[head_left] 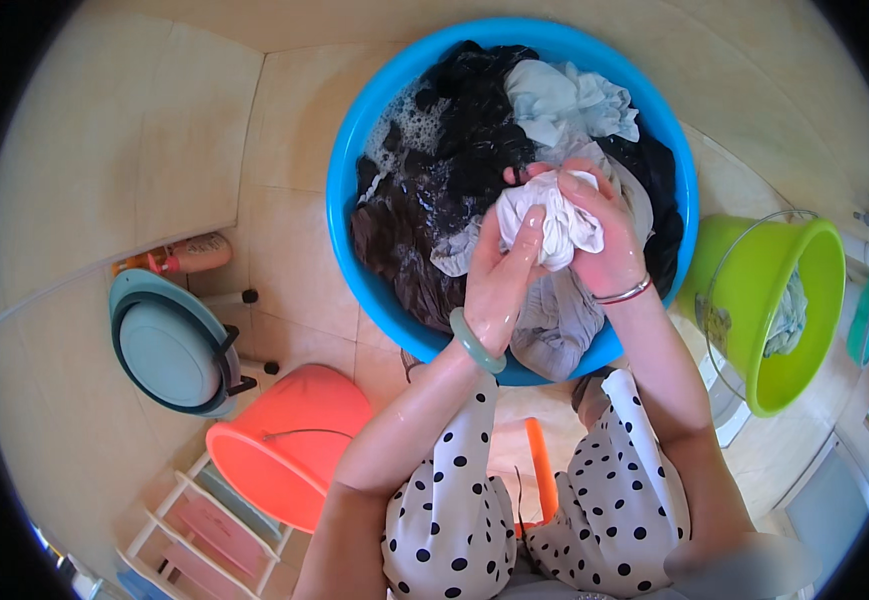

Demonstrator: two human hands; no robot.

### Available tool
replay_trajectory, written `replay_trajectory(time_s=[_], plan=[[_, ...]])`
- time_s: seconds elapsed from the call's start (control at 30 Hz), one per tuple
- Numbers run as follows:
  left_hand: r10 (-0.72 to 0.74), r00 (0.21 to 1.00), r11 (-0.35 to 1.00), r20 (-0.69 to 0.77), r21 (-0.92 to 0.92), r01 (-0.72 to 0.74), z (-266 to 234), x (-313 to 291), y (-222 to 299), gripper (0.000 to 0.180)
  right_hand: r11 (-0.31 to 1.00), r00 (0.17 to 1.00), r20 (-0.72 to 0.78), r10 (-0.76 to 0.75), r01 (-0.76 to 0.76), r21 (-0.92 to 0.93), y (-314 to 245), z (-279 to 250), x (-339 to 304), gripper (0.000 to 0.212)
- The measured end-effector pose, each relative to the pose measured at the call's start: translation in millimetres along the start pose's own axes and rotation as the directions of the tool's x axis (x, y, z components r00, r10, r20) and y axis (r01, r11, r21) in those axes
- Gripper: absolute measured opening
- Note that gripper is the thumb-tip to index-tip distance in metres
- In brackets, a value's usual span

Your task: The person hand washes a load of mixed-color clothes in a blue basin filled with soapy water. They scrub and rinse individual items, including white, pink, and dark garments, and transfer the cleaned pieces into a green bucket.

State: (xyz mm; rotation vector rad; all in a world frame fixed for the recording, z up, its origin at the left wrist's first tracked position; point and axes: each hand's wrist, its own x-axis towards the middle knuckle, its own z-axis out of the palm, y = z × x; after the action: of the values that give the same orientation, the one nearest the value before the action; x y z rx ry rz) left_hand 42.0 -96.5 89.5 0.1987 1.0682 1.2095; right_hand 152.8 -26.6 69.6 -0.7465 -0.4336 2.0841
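Note:
A bunched white cloth (552,222) is squeezed between my two hands above a large blue tub (346,240). My left hand (502,268) grips its left side, thumb laid over the front. Around its right side curl the fingers of my right hand (609,235), the palm partly turned up. Both hands look wet. Soaking in the tub beneath are dark garments (474,130), a brown garment (404,245), a pale blue-white cloth (569,100) and a light grey cloth (557,325). Suds (409,130) float at the tub's left side.
A lime green bucket (754,300) with a cloth inside stands right of the tub. To the left are an orange-red bucket (294,440), a folding basin (169,345), a pinkish bottle (194,254) and a white rack (204,540). My spotted trouser legs (454,500) flank the near side.

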Motion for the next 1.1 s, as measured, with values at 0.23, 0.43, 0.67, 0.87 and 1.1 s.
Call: replay_trajectory(time_s=[0.23,0.43,0.67,0.87,1.1], plan=[[-0.299,0.869,0.884,0.394,-0.228,0.408,-21.4,7.9,-3.6,0.056,0.622,0.928,0.304,-0.214,0.369,-0.69,-15.1,8.1,-10.7,0.026],[-0.458,0.879,0.842,0.13,0.38,0.382,-23.5,11.1,13.8,0.032,0.953,0.935,0.345,0.082,0.027,-0.301,-6.2,1.3,-4.7,0.065],[-0.316,0.925,0.947,0.21,0.018,0.32,-36.8,-6.4,47.1,0.049,0.155,0.983,0.181,0.009,0.177,-0.972,15.4,-57.6,17.0,0.041],[-0.106,0.977,0.98,-0.183,0.149,0.135,-94.6,0.2,58.4,0.032,-0.445,0.917,0.354,-0.183,0.243,-0.862,8.9,-66.3,5.0,0.024],[-0.158,0.984,0.984,0.085,-0.069,0.164,-62.2,-23.7,95.4,0.033,-0.111,0.9,0.243,-0.361,0.217,-0.97,4.1,-42.6,8.3,0.035]])
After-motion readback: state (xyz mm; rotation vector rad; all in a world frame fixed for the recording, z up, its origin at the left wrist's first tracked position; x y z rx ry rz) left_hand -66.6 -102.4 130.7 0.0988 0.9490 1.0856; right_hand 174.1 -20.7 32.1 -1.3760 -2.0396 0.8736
